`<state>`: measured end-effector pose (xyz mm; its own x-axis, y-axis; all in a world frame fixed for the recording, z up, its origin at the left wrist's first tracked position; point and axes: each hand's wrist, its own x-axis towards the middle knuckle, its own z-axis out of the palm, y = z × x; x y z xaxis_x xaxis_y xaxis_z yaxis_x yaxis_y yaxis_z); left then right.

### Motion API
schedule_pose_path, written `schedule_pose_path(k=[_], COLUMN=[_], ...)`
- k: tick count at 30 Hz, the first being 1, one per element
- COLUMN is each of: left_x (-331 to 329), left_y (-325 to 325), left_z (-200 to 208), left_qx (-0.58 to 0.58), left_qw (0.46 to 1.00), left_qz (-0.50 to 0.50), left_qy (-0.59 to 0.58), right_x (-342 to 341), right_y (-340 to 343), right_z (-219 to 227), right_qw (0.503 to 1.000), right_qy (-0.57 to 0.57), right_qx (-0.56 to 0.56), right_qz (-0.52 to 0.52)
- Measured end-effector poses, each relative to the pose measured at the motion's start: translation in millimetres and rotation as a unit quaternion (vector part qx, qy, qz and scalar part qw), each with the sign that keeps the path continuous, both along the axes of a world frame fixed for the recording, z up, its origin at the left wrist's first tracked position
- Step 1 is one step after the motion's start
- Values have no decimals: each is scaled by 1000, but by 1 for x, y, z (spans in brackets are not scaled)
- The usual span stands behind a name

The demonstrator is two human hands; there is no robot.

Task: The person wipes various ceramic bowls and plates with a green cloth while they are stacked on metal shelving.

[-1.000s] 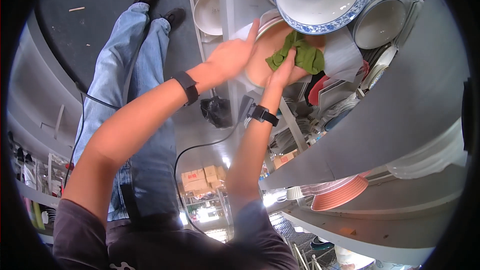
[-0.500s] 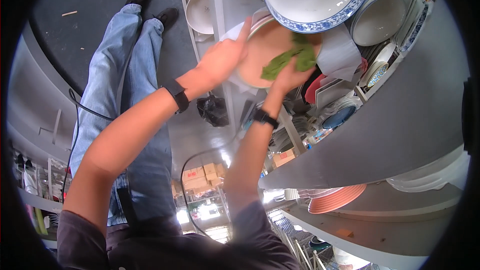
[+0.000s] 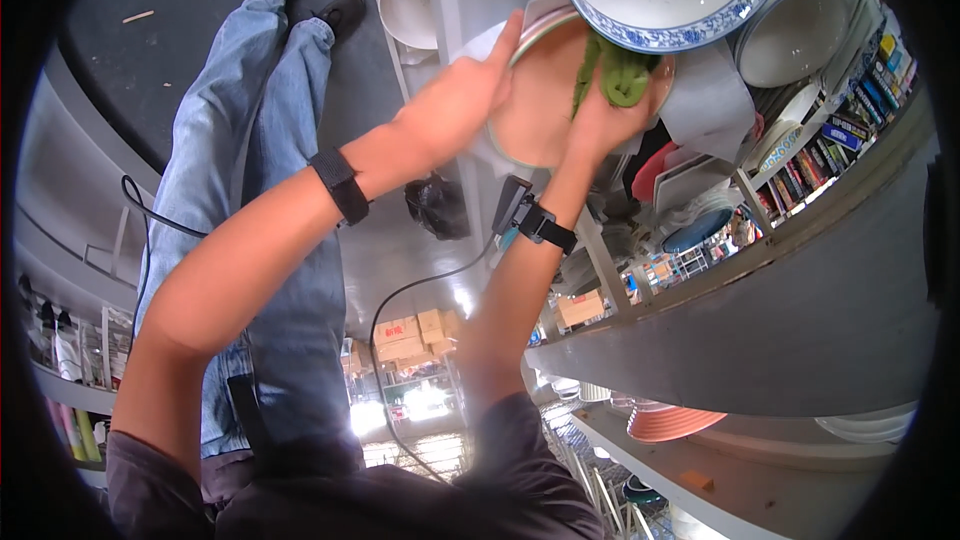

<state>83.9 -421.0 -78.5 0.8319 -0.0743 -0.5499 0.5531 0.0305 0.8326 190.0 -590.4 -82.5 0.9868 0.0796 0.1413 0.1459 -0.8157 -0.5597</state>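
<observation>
A pale plate (image 3: 535, 105) with a thin green rim line sits on the shelf, partly beneath a larger blue-and-white patterned plate (image 3: 670, 0). At its left edge my left hand (image 3: 455, 105) grips the rim, one finger stretched up along it; the other fingers are mostly hidden. A bunched green cloth (image 3: 625, 80) is in my right hand (image 3: 605, 125), pressed to the plate's right part. White paper (image 3: 710, 115) sticks out beside the plate.
To the right stand stacked white bowls (image 3: 795, 35) and upright dishes. A white bowl (image 3: 408, 5) lies on a lower shelf at left. A black plastic bag (image 3: 437, 205) is below my left hand. A cable (image 3: 400, 290) runs from my right wrist. Orange bowls (image 3: 675, 421) sit lower right.
The right hand has shifted up and right on the plate, and the green cloth is more bunched. The left hand stays at the rim. The view has shifted slightly, showing books at right.
</observation>
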Motion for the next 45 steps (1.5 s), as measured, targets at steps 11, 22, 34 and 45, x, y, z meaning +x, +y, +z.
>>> schedule_pose_path(k=[11, 22, 34, 45], left_x=[4, 5, -1, 8], left_y=[3, -1, 1, 3], left_z=[-2, 3, -6, -1], left_qx=[-36, 17, -25, -49], left_qw=[997, 997, 999, 998], left_qz=[-32, -43, -23, -36], left_qy=[55, 61, 10, 19], right_x=[-89, -100, 15, -96], right_y=[19, -72, -45, -26], right_z=[21, 45, 1, 38], right_qw=[980, 970, 959, 972], right_qy=[189, 228, 1, 228], right_qx=[55, -88, 165, -33], right_qz=[17, 17, -229, 57])
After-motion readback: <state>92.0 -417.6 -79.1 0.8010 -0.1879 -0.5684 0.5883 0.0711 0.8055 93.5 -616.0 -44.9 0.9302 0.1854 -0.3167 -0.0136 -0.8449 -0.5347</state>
